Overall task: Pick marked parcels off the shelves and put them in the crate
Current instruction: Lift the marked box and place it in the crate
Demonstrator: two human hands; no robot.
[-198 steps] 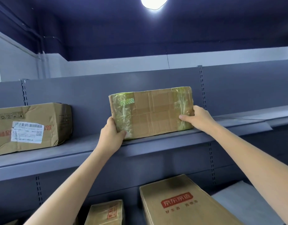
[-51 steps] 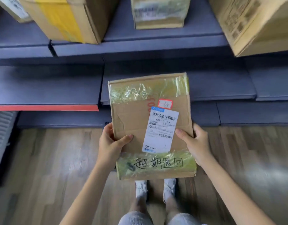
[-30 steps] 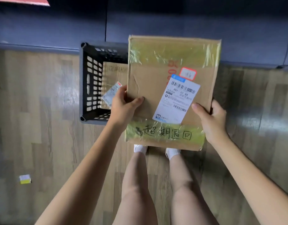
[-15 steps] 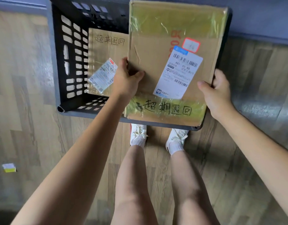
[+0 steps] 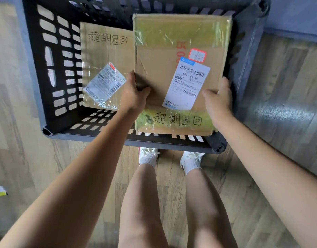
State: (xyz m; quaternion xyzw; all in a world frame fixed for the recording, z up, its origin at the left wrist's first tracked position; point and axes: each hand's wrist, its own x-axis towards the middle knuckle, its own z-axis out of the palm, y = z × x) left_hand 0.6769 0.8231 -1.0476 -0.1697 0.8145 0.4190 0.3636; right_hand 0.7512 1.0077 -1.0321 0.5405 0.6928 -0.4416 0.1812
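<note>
1. The flat brown cardboard parcel with yellowish tape and handwritten marking [image 5: 179, 72] is over the right side of the black slotted plastic crate [image 5: 46, 65], beside a smaller marked cardboard parcel [image 5: 105, 65] already inside.
2. My left hand [image 5: 134, 95] and right hand [image 5: 217, 99] grip its opposite edges.
3. I judge this the placing step; next I lower it flat and let go.
4. Half a second ago it was higher above the rim.

Black crate [image 5: 52, 72], slotted lattice walls. Brown cardboard parcel [image 5: 159, 77]: yellowish glossy tape bands, white barcode label, red-bordered sticker, black handwriting. Left parcel [image 5: 104, 56] brown, likewise inscribed. Floor [image 5: 288, 86] grey-brown woodgrain.
</note>
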